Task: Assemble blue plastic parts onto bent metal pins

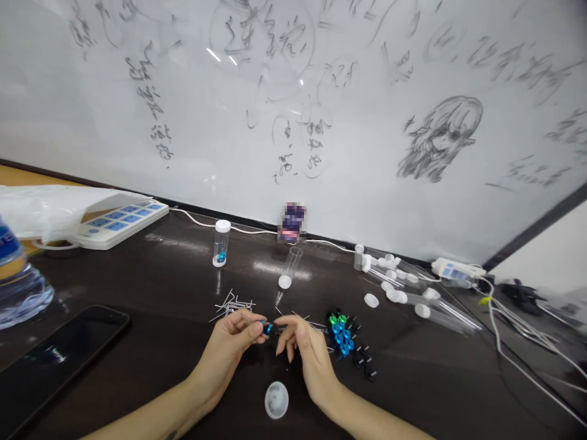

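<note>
The left hand (229, 345) has its thumb and fingers clamped on a small, shiny blue metallic piece (266, 328), held over the dark, glossy counter (160, 287), well out from its back edge. The right hand (314, 357) curls its fingers just beside it (whether they touch or grip anything, I cannot tell). A loosened pinch or a knock could drop the piece among the thin, silvery bent rods (232, 304), or send it rolling into the blue and green metallic rings (343, 337) rightward, where it would be hard to pick out.
</note>
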